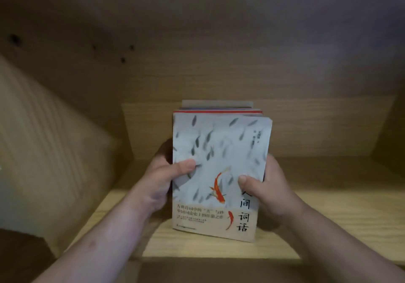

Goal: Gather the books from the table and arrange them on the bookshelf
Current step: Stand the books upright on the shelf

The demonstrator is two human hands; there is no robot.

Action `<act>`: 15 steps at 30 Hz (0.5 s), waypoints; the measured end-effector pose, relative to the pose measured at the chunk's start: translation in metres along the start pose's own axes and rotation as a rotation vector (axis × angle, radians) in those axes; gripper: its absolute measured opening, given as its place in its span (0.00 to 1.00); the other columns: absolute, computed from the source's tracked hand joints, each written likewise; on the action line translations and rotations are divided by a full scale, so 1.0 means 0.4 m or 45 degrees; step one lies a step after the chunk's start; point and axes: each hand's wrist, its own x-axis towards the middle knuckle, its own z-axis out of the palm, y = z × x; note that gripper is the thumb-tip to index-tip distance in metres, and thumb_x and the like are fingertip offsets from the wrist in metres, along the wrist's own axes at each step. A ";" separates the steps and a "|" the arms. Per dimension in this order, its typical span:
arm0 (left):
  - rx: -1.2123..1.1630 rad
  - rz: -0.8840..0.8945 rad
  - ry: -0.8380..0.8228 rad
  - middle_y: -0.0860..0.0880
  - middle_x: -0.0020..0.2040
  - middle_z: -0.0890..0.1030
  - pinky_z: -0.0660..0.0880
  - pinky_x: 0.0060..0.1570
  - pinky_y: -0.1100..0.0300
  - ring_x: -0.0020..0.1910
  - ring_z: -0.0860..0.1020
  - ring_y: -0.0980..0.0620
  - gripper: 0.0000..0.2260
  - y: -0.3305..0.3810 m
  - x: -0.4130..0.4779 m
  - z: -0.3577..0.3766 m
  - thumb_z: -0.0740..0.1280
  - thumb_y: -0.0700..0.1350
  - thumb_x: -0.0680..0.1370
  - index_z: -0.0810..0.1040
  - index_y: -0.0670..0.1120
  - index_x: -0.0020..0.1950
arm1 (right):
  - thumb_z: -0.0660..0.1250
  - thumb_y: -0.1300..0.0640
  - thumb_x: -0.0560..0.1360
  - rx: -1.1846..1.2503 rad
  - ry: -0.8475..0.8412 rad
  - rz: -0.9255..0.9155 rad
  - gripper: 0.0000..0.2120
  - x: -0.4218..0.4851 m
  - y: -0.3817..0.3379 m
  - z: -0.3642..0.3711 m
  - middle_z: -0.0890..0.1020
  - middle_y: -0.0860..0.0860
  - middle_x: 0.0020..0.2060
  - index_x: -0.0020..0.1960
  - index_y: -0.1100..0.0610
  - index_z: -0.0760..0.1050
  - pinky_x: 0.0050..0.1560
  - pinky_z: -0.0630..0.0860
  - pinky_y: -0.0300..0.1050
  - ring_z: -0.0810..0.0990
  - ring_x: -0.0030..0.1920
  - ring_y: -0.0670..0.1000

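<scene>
while your left hand (163, 179) and right hand (266, 186) clamp the book stack (219, 151) by its sides, thumbs on the fish cover, its long axis points at the shelf back panel (306, 127).

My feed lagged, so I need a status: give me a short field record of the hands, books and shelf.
front book: upright, white cover with grey and orange fish
books behind: only top edges show; count unclear
left hand: grips both from the left, thumb on the front cover
right hand: grips both from the right, thumb on the cover
shelf: wooden compartment; front book stands on its board
</scene>
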 end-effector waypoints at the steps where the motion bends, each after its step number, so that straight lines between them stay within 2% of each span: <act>1: -0.008 0.013 0.013 0.45 0.45 0.88 0.82 0.37 0.59 0.42 0.87 0.49 0.46 -0.008 0.009 -0.003 0.86 0.56 0.41 0.81 0.42 0.56 | 0.74 0.47 0.61 0.023 -0.002 -0.038 0.39 0.008 0.010 0.001 0.83 0.56 0.60 0.68 0.59 0.69 0.58 0.79 0.67 0.83 0.60 0.56; 2: -0.015 0.021 0.018 0.45 0.44 0.88 0.83 0.36 0.58 0.41 0.87 0.49 0.46 -0.014 0.017 -0.008 0.86 0.56 0.39 0.82 0.42 0.55 | 0.74 0.49 0.62 0.050 -0.018 -0.075 0.38 0.015 0.017 0.004 0.83 0.56 0.60 0.69 0.57 0.68 0.58 0.79 0.66 0.83 0.60 0.57; 4: -0.002 0.025 -0.009 0.44 0.45 0.88 0.84 0.39 0.54 0.42 0.87 0.47 0.41 -0.018 0.027 -0.016 0.86 0.55 0.39 0.86 0.44 0.50 | 0.73 0.52 0.64 0.116 -0.078 -0.134 0.36 0.026 0.026 0.005 0.81 0.55 0.62 0.71 0.51 0.67 0.57 0.80 0.65 0.83 0.60 0.58; 5: 0.022 0.025 -0.019 0.43 0.46 0.88 0.85 0.42 0.52 0.43 0.87 0.46 0.39 -0.019 0.027 -0.015 0.87 0.54 0.41 0.86 0.45 0.51 | 0.73 0.55 0.66 0.166 -0.109 -0.146 0.35 0.026 0.030 0.001 0.81 0.55 0.62 0.71 0.49 0.66 0.54 0.82 0.62 0.84 0.59 0.58; 7: 0.073 0.035 -0.007 0.42 0.48 0.88 0.84 0.47 0.48 0.45 0.87 0.44 0.35 -0.022 0.026 -0.018 0.83 0.50 0.50 0.82 0.44 0.56 | 0.70 0.59 0.68 0.226 -0.175 -0.171 0.34 0.019 0.028 -0.002 0.82 0.53 0.60 0.72 0.48 0.65 0.45 0.84 0.50 0.86 0.54 0.53; 9: 0.100 0.059 0.001 0.41 0.50 0.87 0.82 0.54 0.42 0.48 0.86 0.42 0.31 -0.020 0.019 -0.024 0.78 0.51 0.55 0.81 0.43 0.57 | 0.71 0.56 0.68 0.158 -0.181 -0.244 0.37 0.012 0.027 -0.005 0.82 0.51 0.61 0.75 0.48 0.62 0.46 0.84 0.45 0.86 0.55 0.50; 11: 0.137 0.071 -0.023 0.39 0.56 0.85 0.75 0.63 0.37 0.55 0.84 0.38 0.35 -0.020 0.013 -0.025 0.81 0.52 0.56 0.81 0.43 0.61 | 0.74 0.50 0.67 0.109 -0.184 -0.292 0.40 0.005 0.027 -0.008 0.81 0.49 0.63 0.75 0.45 0.60 0.52 0.84 0.50 0.84 0.58 0.51; 12: 0.162 0.081 -0.045 0.39 0.58 0.84 0.73 0.66 0.36 0.58 0.83 0.37 0.38 -0.022 0.007 -0.025 0.82 0.54 0.55 0.80 0.44 0.63 | 0.74 0.49 0.68 0.107 -0.197 -0.292 0.40 0.001 0.029 -0.009 0.82 0.48 0.62 0.75 0.44 0.59 0.52 0.84 0.50 0.85 0.57 0.50; 15: 0.264 0.124 -0.089 0.39 0.61 0.84 0.70 0.68 0.34 0.61 0.81 0.37 0.47 -0.032 -0.006 -0.036 0.84 0.63 0.50 0.79 0.45 0.65 | 0.72 0.53 0.74 0.121 -0.220 -0.278 0.34 -0.009 0.031 -0.008 0.82 0.47 0.58 0.73 0.43 0.58 0.43 0.83 0.40 0.87 0.51 0.46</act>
